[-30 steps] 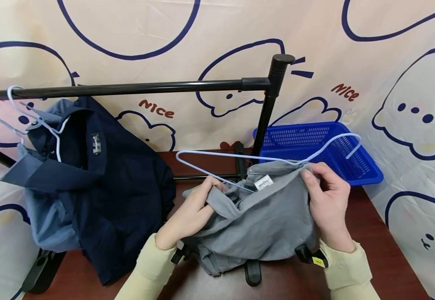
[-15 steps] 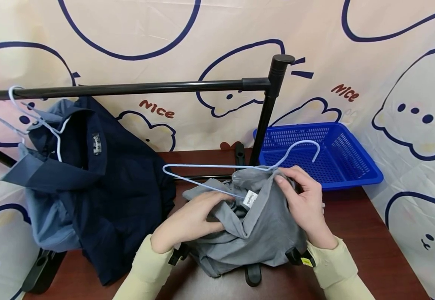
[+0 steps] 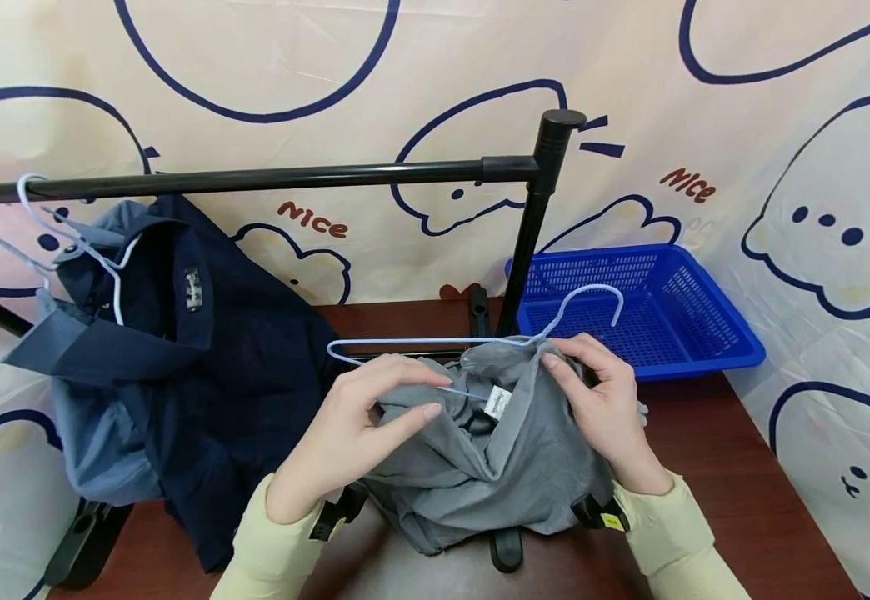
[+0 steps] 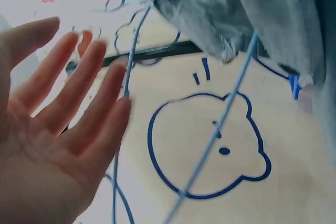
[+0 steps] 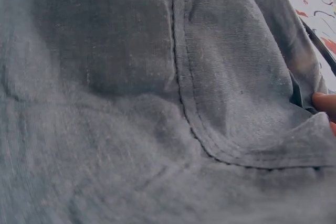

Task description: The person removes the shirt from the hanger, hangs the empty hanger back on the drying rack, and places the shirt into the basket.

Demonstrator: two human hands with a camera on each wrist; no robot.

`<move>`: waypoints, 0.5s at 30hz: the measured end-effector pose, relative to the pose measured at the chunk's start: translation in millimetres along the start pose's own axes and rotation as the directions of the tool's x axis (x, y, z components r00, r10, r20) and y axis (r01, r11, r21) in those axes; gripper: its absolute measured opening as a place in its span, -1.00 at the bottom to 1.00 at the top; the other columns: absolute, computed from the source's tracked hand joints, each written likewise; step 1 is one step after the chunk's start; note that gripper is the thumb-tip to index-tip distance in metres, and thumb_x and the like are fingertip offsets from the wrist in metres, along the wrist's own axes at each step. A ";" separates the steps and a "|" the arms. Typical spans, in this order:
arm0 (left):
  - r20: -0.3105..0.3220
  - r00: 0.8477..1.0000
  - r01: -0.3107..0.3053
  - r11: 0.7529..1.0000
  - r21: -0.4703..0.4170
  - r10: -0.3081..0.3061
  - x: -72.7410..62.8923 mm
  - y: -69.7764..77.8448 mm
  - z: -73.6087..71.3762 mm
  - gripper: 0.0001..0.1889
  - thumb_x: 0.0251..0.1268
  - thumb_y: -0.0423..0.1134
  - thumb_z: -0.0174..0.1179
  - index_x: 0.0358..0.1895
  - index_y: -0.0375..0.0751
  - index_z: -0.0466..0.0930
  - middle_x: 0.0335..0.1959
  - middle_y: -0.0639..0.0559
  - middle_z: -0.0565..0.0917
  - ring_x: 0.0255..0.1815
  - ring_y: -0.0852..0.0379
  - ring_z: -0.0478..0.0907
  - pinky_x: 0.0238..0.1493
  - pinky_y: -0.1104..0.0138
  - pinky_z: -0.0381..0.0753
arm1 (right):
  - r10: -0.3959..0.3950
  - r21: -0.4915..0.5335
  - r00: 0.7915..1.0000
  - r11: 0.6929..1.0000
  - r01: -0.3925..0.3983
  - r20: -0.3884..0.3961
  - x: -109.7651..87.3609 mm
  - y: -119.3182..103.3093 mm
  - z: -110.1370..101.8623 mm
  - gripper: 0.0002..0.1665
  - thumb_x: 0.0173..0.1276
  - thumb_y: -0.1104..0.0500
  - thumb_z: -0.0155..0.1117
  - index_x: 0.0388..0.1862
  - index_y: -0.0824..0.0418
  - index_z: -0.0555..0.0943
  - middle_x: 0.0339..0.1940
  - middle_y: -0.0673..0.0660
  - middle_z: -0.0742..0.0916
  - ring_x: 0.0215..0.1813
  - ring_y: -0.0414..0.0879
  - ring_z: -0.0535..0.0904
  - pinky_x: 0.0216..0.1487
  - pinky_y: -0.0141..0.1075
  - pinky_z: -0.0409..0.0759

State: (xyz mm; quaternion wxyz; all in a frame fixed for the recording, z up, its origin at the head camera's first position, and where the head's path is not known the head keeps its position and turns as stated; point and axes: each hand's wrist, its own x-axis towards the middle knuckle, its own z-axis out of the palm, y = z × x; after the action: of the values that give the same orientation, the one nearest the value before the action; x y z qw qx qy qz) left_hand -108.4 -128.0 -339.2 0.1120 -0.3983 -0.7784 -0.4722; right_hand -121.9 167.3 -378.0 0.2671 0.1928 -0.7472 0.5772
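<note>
So the right hand (image 3: 600,396) is pinching the grey garment (image 3: 540,467) at its opening, right by the neck of the hanger (image 3: 442,340); can't tell if the hanger's in that pinch too. Left hand (image 3: 352,425) has hold of nothing, fingers loose beside the hanger's bare end. Garment's bunched over the middle of the worktop (image 3: 712,500), with the basket (image 3: 712,317) at the back right corner. I'd say the step is getting it onto the hanger: one side looks tucked in, the other isn't. Next move imo calls for the left to stretch the opening over that bare end.
</note>
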 end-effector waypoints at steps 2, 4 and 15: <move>-0.051 0.996 -0.066 0.998 0.015 0.067 4.2 3.6 3.7 -0.68 0.36 -0.29 0.36 0.15 -0.02 0.69 0.13 0.14 0.66 0.14 0.12 0.56 0.07 0.26 0.56 | 0.008 -0.017 1.000 1.000 -0.008 0.017 -2.1 8.0 -1.2 -0.79 0.33 0.50 0.34 -0.10 0.35 0.76 -0.26 0.23 0.72 -0.22 -0.15 0.57 -0.28 -0.41 0.47; -0.087 0.989 -0.115 0.992 0.044 0.119 8.5 5.5 7.4 -0.65 0.32 -0.30 0.37 0.16 -0.07 0.69 0.19 0.08 0.64 0.26 0.04 0.50 0.28 0.13 0.43 | 0.010 -0.030 0.999 1.000 -0.010 0.030 -4.0 10.7 -1.4 -0.78 0.34 0.47 0.36 -0.09 0.29 0.77 -0.27 0.19 0.71 -0.25 -0.14 0.57 -0.30 -0.41 0.47; -0.154 0.988 -0.003 0.988 0.157 0.028 19.8 -1.9 26.8 -0.55 0.40 -0.21 0.35 0.33 -0.03 0.60 0.25 0.12 0.60 0.24 0.12 0.50 0.21 0.11 0.48 | 0.000 -0.055 0.990 0.998 0.008 0.143 -8.3 8.5 5.4 -0.74 0.37 0.43 0.36 -0.04 0.23 0.79 -0.23 0.04 0.71 -0.20 -0.13 0.58 -0.28 -0.39 0.49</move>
State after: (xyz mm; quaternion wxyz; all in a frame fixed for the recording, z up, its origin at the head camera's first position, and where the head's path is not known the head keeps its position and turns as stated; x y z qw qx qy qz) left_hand -117.4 -96.1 -343.6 0.2069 -0.3563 -0.7987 -0.4385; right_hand -121.5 164.1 -390.6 0.2193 0.2278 -0.7796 0.5405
